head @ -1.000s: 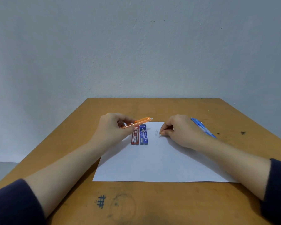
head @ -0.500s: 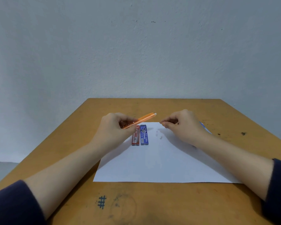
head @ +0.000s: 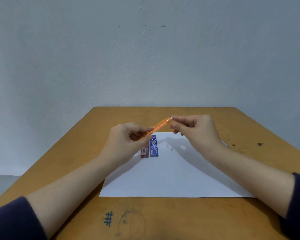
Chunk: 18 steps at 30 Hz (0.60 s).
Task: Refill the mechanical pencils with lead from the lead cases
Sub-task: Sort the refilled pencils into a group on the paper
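a: where's the pencil now?
b: the orange mechanical pencil (head: 158,126) is up off the table, gripped by the barrel in my left hand (head: 126,141). my right hand (head: 197,132) pinches its far metal end.
a: risk?
b: a slip, i'd guess. anything tiny would drop on the white paper (head: 163,179) by the blue lead case (head: 154,147) and red lead case (head: 144,151).

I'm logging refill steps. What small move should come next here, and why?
Probably the right hand pulls the end piece off the orange pencil: the left hand grips its barrel, right fingertips pinch its raised end, and the red lead case and blue lead case lie on the paper.
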### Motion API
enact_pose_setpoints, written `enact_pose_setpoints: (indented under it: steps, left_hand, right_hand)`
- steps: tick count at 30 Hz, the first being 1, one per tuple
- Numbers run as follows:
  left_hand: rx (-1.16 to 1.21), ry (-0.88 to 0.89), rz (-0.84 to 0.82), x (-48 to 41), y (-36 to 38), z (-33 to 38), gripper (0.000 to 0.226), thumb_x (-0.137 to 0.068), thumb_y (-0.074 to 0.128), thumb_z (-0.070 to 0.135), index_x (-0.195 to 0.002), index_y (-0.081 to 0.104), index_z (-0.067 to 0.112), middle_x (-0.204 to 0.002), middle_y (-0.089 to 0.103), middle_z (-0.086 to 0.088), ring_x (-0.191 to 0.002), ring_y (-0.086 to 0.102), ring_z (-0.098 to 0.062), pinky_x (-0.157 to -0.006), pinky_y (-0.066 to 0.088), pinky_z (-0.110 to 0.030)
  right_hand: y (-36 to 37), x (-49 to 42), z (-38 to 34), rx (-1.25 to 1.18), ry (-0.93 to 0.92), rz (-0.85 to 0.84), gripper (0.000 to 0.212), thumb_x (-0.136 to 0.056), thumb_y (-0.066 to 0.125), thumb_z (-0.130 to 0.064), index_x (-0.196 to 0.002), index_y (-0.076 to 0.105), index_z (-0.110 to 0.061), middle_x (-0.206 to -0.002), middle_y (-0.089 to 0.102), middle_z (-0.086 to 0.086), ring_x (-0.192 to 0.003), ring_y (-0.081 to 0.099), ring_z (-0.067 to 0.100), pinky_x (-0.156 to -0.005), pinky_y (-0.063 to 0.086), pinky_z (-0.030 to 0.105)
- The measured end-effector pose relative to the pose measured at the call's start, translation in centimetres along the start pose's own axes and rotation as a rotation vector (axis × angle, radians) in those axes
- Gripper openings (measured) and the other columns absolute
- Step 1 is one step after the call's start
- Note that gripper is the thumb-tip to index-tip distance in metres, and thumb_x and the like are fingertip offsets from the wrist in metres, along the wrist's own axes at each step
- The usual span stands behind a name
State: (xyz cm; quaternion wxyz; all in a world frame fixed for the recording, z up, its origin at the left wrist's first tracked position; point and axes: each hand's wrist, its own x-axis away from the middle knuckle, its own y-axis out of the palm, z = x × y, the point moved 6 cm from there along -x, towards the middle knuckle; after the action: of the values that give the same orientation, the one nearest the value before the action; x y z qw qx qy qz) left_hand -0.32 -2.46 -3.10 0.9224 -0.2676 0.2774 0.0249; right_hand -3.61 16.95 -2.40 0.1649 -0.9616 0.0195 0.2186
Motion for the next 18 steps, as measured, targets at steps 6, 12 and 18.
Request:
enact_pose_setpoints:
  steps: [6,12,18]
  left_hand:
    - [0.057,-0.026,-0.013,0.5,0.5,0.6,0.031,-0.078,0.075,0.007,-0.089,0.073,0.035,-0.076,0.069,0.007,-0.068,0.062,-0.010,-0.064,0.052,-0.023]
    - [0.073,-0.009,-0.013,1.5,1.5,2.4,0.017,-0.075,0.080,0.011,-0.083,0.074,0.024,-0.070,0.071,-0.001,-0.063,0.067,-0.013,-0.071,0.048,-0.007]
    - [0.029,0.036,-0.004,1.8,1.7,3.6,0.016,-0.075,0.078,0.012,-0.090,0.074,0.013,-0.073,0.072,-0.005,-0.071,0.066,-0.014,-0.070,0.032,0.008]
  right_hand:
    - [0.3,0.5,-0.1,-0.265,0.077,0.046,0.021,-0.080,0.072,-0.003,-0.101,0.072,-0.009,-0.070,0.072,0.002,-0.063,0.065,0.012,-0.063,0.051,0.020]
    - [1.1,1.6,-1.1,-0.362,0.072,0.050,0.031,-0.079,0.072,-0.003,-0.108,0.066,-0.011,-0.065,0.071,0.002,-0.060,0.064,0.011,-0.058,0.050,0.019]
    - [1.2,1.7,-1.0,-0.435,0.117,0.046,0.024,-0.079,0.072,-0.001,-0.097,0.065,-0.016,-0.067,0.070,0.010,-0.056,0.062,0.015,-0.057,0.050,0.022]
